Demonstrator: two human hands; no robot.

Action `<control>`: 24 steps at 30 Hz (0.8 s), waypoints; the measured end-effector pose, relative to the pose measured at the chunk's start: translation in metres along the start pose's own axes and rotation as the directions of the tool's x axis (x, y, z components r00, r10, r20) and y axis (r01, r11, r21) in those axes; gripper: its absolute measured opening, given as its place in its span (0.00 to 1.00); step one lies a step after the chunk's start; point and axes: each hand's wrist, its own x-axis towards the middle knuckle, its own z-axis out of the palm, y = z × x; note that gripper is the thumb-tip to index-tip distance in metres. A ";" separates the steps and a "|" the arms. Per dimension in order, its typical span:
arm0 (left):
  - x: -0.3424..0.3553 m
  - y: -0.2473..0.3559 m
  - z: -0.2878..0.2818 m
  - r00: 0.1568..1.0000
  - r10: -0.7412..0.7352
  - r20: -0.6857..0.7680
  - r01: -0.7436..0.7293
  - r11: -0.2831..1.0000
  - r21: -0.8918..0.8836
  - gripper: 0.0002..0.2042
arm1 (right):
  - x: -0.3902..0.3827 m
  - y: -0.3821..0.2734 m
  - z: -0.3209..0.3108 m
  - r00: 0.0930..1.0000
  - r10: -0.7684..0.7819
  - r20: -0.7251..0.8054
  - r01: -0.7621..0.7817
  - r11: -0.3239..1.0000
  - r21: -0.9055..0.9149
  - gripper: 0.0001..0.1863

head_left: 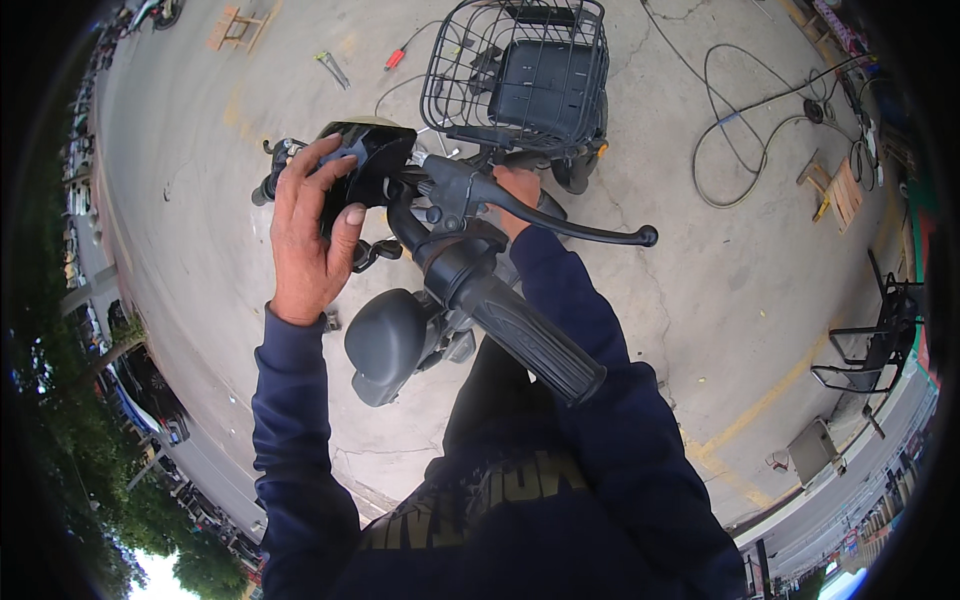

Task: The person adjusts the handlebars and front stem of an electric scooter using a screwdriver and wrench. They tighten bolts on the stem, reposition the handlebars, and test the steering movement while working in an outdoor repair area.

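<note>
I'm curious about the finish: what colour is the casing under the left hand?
The casing is glossy black, showing best in the head view.

Cracked grey concrete ground (700,290), faded yellow lines (768,402); on it pliers (328,65), a looped cable (722,123), small wooden stools (845,197)

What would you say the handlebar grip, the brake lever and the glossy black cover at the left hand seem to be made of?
Handlebar grip: probably rubber, matte dark grey, judging by its moulded grooves.
Brake lever: likely black-coated metal, given its slim shape and soft sheen, though plastic is possible.
Black cover: seemingly polished plastic; its smooth face shows reflections.
</note>
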 end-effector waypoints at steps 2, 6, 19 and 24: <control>-0.005 0.011 0.005 0.993 0.053 0.107 -0.051 0.999 -0.013 0.21 | 0.008 -0.004 0.001 0.996 0.085 0.025 -0.086 0.993 0.080 0.12; 0.002 0.011 0.007 0.922 0.136 0.363 -0.170 0.983 0.063 0.31 | 0.030 0.004 -0.002 0.929 0.326 0.175 -0.364 0.888 0.281 0.13; 0.013 -0.007 0.031 0.970 0.173 0.173 -0.196 0.973 0.121 0.17 | 0.025 0.020 0.006 0.993 -0.088 0.072 0.093 0.993 -0.073 0.11; 0.017 -0.010 0.033 0.975 0.163 0.153 -0.187 0.969 0.159 0.19 | 0.062 0.026 0.012 0.997 -0.063 0.052 0.078 0.927 -0.366 0.12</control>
